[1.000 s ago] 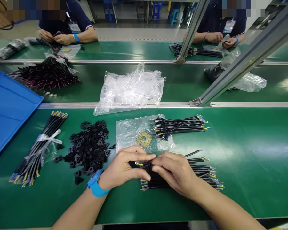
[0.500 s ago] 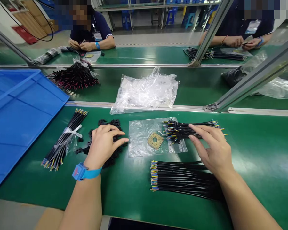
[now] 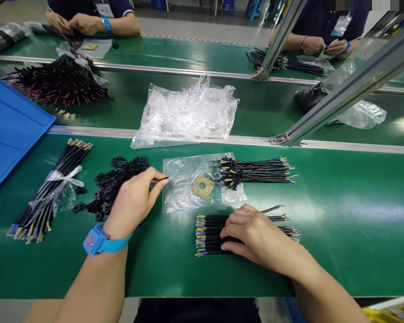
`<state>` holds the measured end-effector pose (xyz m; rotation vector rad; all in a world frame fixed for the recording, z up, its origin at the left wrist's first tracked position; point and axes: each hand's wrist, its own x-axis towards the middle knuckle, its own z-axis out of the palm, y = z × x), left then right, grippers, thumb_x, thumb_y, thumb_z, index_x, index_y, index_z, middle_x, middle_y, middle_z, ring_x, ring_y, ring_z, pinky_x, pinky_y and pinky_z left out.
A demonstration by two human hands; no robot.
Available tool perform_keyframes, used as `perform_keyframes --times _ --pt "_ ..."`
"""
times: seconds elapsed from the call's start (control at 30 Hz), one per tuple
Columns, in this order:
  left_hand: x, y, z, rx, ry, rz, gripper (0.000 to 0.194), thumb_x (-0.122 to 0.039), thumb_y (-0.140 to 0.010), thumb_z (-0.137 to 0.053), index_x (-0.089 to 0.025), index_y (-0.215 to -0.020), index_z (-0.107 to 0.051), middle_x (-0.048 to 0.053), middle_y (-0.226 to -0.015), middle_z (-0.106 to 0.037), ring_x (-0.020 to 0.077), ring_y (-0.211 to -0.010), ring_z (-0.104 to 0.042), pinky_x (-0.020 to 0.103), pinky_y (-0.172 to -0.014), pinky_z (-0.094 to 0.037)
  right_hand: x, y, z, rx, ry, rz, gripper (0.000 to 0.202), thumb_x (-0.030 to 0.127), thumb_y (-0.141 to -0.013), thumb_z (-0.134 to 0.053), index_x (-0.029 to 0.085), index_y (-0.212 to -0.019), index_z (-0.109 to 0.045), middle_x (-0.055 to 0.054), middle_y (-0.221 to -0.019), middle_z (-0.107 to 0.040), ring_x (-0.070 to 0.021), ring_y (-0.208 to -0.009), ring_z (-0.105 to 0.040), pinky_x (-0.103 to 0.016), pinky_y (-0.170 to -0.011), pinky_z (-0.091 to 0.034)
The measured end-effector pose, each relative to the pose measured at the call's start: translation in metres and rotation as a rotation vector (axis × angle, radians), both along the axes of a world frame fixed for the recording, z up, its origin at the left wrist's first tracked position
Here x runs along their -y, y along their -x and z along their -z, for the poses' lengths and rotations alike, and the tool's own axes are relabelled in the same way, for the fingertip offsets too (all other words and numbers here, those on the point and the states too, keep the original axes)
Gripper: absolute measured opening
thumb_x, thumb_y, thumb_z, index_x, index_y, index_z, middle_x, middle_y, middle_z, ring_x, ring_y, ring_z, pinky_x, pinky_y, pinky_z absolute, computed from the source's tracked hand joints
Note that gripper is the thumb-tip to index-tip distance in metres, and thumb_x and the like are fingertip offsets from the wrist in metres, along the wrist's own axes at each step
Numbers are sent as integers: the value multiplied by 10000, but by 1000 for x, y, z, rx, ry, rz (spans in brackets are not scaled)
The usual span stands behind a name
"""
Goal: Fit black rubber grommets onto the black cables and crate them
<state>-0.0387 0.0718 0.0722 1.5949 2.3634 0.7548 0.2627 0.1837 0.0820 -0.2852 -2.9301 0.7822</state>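
My left hand (image 3: pixel 138 193), with a blue strap on its wrist, is pinched on a small black plastic part (image 3: pixel 166 178), mostly hidden by the fingertips. Beside and behind it lies a pile of similar black plastic parts (image 3: pixel 111 184). My right hand (image 3: pixel 247 233) rests over a row of black cables (image 3: pixel 212 233) with stripped, coloured wire ends. Its fingers curl around a black cable (image 3: pixel 271 209) that sticks out at a slant past the knuckles. A clear bag (image 3: pixel 178 193) with a yellowish square pad (image 3: pixel 203 186) on it lies between the hands.
Cables with black parts fitted (image 3: pixel 256 170) lie right of the pad. A tied cable bundle (image 3: pixel 50 188) and a blue bin (image 3: pixel 13 130) are at the left. A clear plastic bag (image 3: pixel 188 112) lies behind, near a metal post (image 3: pixel 323 98). Two people work across the table.
My right hand has moved from beside the fitted cables down onto the loose cable row and curled. The left fingers have closed on a small black part. The view has shifted.
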Motion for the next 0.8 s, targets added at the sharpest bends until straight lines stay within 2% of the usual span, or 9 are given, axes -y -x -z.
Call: perform_keyframes --times 0.1,0.17,0.3,0.43,0.53,0.67,0.8 --pt "-3 -9 1 78 -86 9 307 -433 -961 -592 -230 -1178 -671 58 -987 -768 238 -876 -724 357 -806 -581 8 4 5 -9 -124 -5 92 228 -892 -814 210 -934 -734 9 -823 -703 -178 -732 -633 -353 -747 -439" --pt "-4 -11 0 91 -100 38 338 -417 -971 -576 -222 -1227 -683 69 -1020 -761 234 -898 -721 362 -842 -588 11 6 7 -5 -160 -16 61 215 -908 -786 207 -908 -726 4 -806 -692 -180 -724 -623 -351 -736 -433" --pt "-5 -12 2 63 -122 76 263 -393 -974 -550 -213 -1001 -739 95 -1063 -763 251 -952 -723 371 -873 -586 15 9 8 19 -145 6 70 181 -927 -726 197 -866 -695 -8 -818 -684 -182 -747 -626 -345 -733 -454" --pt "-7 -14 3 100 -101 56 204 -383 -975 -532 -221 -946 -653 111 -1178 -767 273 -1039 -732 390 -869 -588 17 9 6 31 -132 20 23 195 -928 -714 196 -912 -697 -27 -855 -696 -200 -777 -643 -358 -751 -500" --pt "-7 -16 2 132 -70 26 173 -385 -979 -536 -237 -896 -566 105 -1173 -779 259 -977 -749 380 -819 -589 17 9 2 -15 -85 31 36 187 -970 -651 199 -956 -683 -37 -878 -703 -203 -806 -657 -350 -764 -533" --pt "-7 -19 0 163 -64 30 186 -410 -982 -552 -232 -935 -583 80 -1077 -785 230 -881 -737 349 -769 -571 9 15 8 -164 50 210 85 187 -1043 -544 209 -1039 -625 -24 -896 -722 -156 -780 -694 -270 -714 -558" --pt "-7 -19 0 241 -76 73 244 -426 -983 -577 -235 -1094 -680 52 -1016 -741 204 -837 -701 311 -708 -542 -2 28 32 -324 -160 360 89 187 -1047 -557 200 -1041 -645 -39 -900 -727 -174 -804 -707 -282 -741 -565"
